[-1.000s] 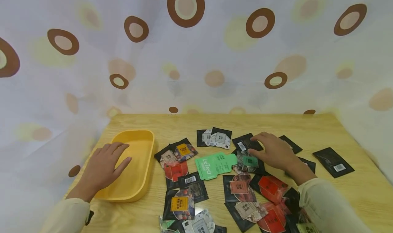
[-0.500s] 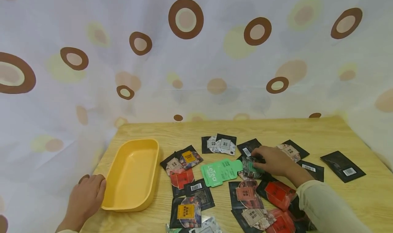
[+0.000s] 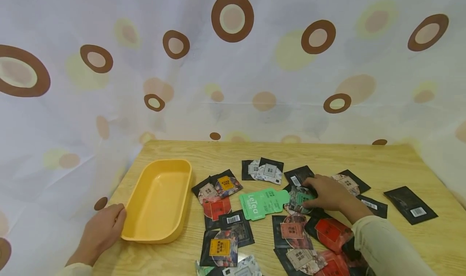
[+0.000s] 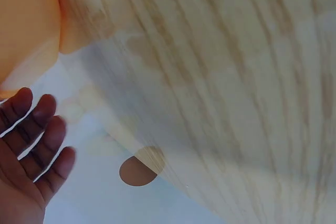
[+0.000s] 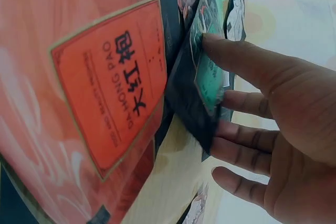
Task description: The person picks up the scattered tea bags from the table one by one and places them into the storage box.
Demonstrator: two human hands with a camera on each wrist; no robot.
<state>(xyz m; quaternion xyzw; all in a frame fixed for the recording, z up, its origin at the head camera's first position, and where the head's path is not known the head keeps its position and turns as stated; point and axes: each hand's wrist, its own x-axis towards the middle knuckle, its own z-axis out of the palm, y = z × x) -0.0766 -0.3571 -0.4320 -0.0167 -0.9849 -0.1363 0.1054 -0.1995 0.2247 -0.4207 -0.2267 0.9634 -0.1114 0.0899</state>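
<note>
My right hand point(image 3: 329, 193) pinches a black tea sachet with a green label point(image 3: 303, 198), thumb on its face and fingers at its edge. In the right wrist view, that sachet point(image 5: 197, 85) tilts up beside a large red-labelled sachet point(image 5: 113, 87). My left hand point(image 3: 103, 229) is at the left side of the yellow tray point(image 3: 125, 211). Its fingers point(image 4: 47, 135) look relaxed and slightly spread near the tray wall point(image 4: 31, 24) in the left wrist view; whether they touch it I cannot tell.
A flat green LeTea card point(image 3: 260, 205) lies mid-table. Several sachets spread around it, including an orange-labelled one point(image 3: 219, 247) and a black one face down point(image 3: 411, 205). A dotted curtain point(image 3: 265, 66) hangs behind the wooden table point(image 3: 204, 148).
My left hand has moved from above the tray down to its left side. The right hand has lowered onto the green-labelled tea sachet and taken hold of it.
</note>
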